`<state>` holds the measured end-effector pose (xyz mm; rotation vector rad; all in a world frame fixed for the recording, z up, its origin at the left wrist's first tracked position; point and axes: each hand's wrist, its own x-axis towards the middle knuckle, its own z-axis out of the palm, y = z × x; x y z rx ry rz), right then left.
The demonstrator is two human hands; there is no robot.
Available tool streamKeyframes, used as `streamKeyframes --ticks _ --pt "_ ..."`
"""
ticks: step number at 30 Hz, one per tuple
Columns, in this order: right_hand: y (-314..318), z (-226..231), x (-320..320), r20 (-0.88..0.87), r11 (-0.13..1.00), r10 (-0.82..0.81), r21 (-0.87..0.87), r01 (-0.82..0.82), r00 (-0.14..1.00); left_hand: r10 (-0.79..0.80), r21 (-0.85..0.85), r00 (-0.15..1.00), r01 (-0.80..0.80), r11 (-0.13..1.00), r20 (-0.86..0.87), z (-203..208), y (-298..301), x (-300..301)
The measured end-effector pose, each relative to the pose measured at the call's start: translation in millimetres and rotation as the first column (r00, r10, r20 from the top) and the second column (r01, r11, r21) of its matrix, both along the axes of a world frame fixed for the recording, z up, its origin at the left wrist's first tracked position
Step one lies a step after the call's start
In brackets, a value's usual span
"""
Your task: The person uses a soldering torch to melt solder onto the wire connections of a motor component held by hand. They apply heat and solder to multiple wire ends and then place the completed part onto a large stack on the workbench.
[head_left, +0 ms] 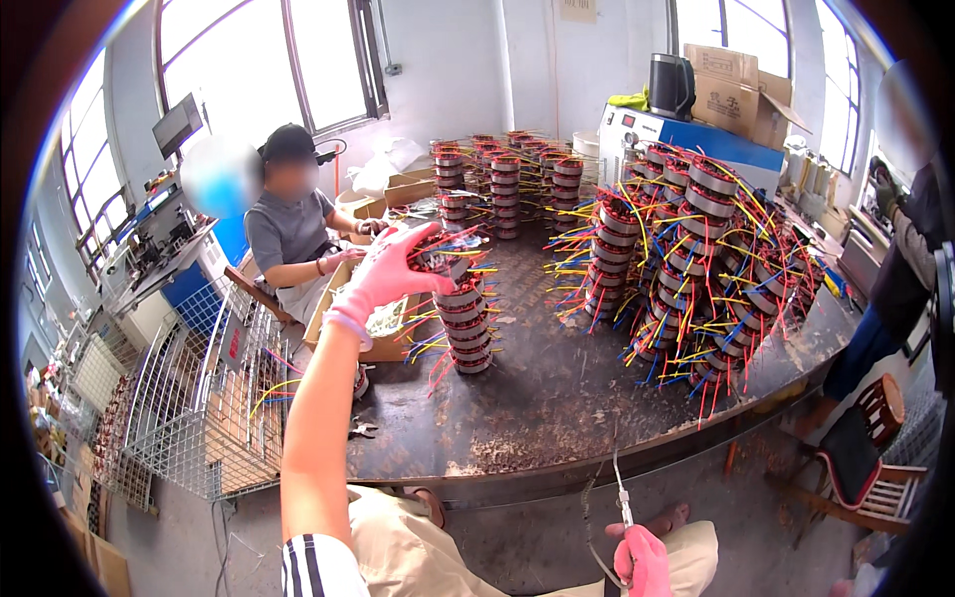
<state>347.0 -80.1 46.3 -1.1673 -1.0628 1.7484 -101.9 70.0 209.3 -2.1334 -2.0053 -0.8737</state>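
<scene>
My left hand (388,271), in a pink glove, reaches over the table and is closed on the top motor stator (444,263) of a single stack. Below it the stacked stators (468,333) stand upright, with red, blue and yellow wires sticking out sideways. Down by my lap, my right hand (645,562), also gloved in pink, grips a slim pen-like tool (624,503). Its long thin metal tip points up toward the table's front edge, and a thin cord hangs beside it.
Many leaning stator stacks (686,269) crowd the table's right; more stacks (505,184) stand at the back. A co-worker (288,219) sits at the far left by cardboard boxes (398,343). Pliers (363,430) lie near the left edge. A wire cart (204,398) and a chair (860,463) flank the table.
</scene>
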Motion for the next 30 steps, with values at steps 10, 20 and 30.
streamKeyframes --ticks 10,20,30 --pt "7 8 3 0.020 1.000 0.017 -0.001 -0.017 1.000 0.034 -0.077 0.999 -0.031 0.997 0.038 -30 53 -13" --pt "3 13 3 0.041 1.000 -0.011 0.007 0.011 0.999 0.052 -0.047 0.998 -0.053 0.997 -0.035 -32 52 -11" --pt "-5 17 12 0.008 0.999 -0.048 -0.002 0.048 0.999 0.028 -0.093 0.998 -0.024 0.995 0.049 -44 63 -24"
